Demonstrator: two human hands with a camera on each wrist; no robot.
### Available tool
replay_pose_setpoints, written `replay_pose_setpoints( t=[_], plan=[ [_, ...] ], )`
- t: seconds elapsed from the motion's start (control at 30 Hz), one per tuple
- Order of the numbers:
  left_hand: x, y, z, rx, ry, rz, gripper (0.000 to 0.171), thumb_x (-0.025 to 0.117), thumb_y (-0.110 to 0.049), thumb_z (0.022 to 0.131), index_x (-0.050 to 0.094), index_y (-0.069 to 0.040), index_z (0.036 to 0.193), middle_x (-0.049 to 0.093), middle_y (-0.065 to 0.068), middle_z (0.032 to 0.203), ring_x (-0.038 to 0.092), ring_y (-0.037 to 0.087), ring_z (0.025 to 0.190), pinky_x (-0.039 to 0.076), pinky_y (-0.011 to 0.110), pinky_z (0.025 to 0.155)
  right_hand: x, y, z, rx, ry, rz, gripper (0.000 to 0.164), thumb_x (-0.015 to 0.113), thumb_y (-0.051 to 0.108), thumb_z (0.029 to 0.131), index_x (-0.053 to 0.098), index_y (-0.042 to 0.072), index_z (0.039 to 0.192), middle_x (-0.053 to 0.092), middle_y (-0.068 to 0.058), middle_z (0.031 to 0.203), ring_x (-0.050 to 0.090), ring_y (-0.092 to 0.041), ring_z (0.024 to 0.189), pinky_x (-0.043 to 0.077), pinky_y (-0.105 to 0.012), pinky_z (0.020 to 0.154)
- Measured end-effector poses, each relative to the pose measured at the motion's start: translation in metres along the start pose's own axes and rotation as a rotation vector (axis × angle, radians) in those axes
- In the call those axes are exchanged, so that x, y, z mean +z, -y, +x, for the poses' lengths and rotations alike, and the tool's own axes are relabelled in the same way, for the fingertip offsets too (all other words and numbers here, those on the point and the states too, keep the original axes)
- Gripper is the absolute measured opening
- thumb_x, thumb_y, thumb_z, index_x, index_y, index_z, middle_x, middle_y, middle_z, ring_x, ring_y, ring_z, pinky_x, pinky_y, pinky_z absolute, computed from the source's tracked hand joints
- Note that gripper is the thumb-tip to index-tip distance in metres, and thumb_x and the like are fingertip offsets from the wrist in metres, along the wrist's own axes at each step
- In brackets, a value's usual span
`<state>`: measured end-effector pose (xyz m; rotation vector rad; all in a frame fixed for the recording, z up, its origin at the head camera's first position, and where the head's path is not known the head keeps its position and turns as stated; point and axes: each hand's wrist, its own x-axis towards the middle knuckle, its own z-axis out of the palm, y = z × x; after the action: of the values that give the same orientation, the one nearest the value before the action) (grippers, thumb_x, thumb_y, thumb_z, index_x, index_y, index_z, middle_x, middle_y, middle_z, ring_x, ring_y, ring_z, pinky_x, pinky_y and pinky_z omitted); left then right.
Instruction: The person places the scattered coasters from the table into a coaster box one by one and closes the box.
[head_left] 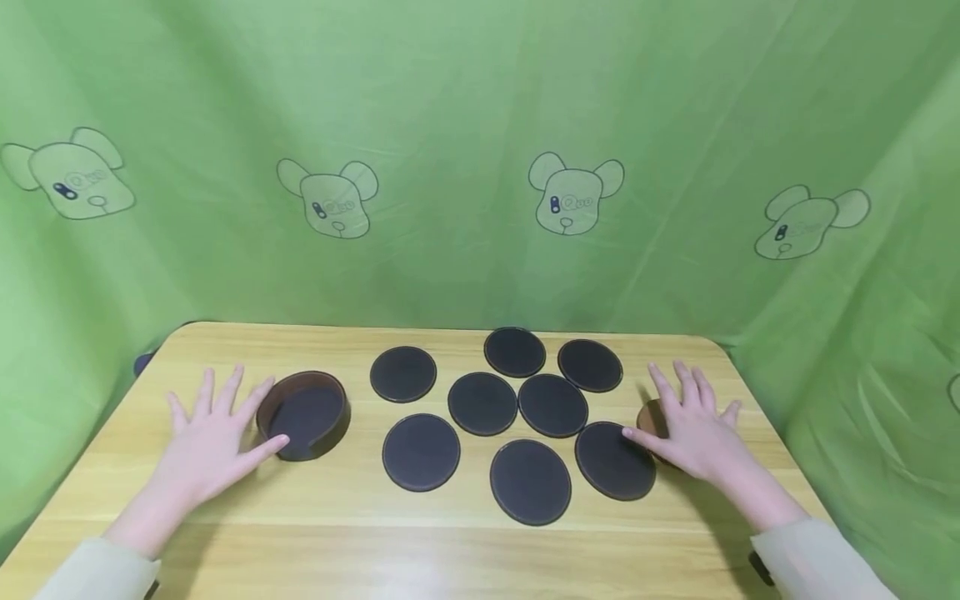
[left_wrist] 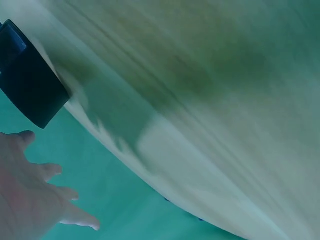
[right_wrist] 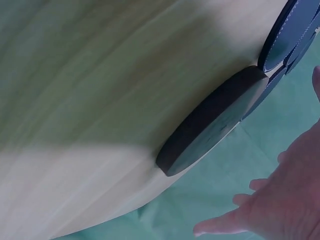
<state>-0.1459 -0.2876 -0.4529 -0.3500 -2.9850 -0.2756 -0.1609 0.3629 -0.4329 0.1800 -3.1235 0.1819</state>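
My left hand (head_left: 206,446) has its fingers spread wide at the left of a round, dark brown holder (head_left: 339,429) with a raised wall and a notch in front. In the head view its thumb overlaps the holder's edge; the left wrist view shows the hand (left_wrist: 35,195) apart from the holder (left_wrist: 32,80). With fingers spread, my right hand (head_left: 697,437) is over a round brown lid-like piece (head_left: 650,419), partly hidden by it. That piece (right_wrist: 215,130) looks thick and dark-sided in the right wrist view. The right thumb overlaps a dark round coaster (head_left: 611,462).
Several more dark round coasters (head_left: 420,452) lie flat across the middle of the wooden table (head_left: 337,533), some edge to edge. Green curtains (head_left: 450,108) with printed bear heads hang behind and at both sides of the table.
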Motion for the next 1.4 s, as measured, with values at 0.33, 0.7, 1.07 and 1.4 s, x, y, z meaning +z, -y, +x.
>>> replay_pose_setpoints(
  t=[0.33, 0.7, 1.07, 1.4],
  plan=[
    [0.008, 0.004, 0.000, 0.074, -0.078, -0.123, 0.090, 0.076, -0.057, 0.091, 0.042, -0.012, 0.161, 0.035, 0.036, 0.162, 0.034, 0.064, 0.145, 0.029, 0.084, 0.113, -0.001, 0.006, 0.016, -0.093, -0.077, 0.054, 0.112, 0.074, 0.062, 0.090, 0.018, 0.008, 0.170, 0.019, -0.040, 0.166, 0.023, -0.068, 0.148, 0.020, -0.089, 0.112],
    [0.007, 0.004, 0.010, 0.062, -0.088, -0.494, 0.082, 0.083, -0.027, 0.091, 0.043, -0.001, 0.159, 0.041, 0.034, 0.158, 0.038, 0.058, 0.143, 0.037, 0.060, 0.125, -0.003, 0.016, 0.039, -0.156, -0.056, 0.119, 0.109, 0.078, 0.055, 0.090, 0.021, 0.003, 0.167, 0.022, -0.042, 0.164, 0.024, -0.066, 0.148, 0.029, -0.082, 0.115],
    [0.010, 0.015, 0.017, 0.010, 0.029, -0.797, 0.085, 0.082, -0.005, 0.090, 0.034, 0.005, 0.160, 0.041, 0.036, 0.157, 0.051, 0.061, 0.134, 0.042, 0.000, 0.096, -0.004, 0.017, 0.069, -0.207, -0.020, 0.207, 0.102, 0.081, 0.047, 0.090, 0.028, 0.004, 0.166, 0.027, -0.037, 0.164, 0.024, -0.061, 0.149, 0.034, -0.083, 0.112],
    [0.015, 0.025, 0.020, -0.028, 0.140, -0.891, 0.087, 0.081, -0.003, 0.091, 0.031, 0.008, 0.161, 0.037, 0.038, 0.160, 0.063, 0.008, 0.130, 0.044, 0.001, 0.096, -0.001, 0.016, 0.091, -0.269, -0.033, 0.280, 0.096, 0.088, 0.034, 0.085, 0.039, -0.003, 0.158, 0.040, -0.034, 0.156, 0.034, -0.056, 0.143, 0.035, -0.078, 0.114]
  ],
)
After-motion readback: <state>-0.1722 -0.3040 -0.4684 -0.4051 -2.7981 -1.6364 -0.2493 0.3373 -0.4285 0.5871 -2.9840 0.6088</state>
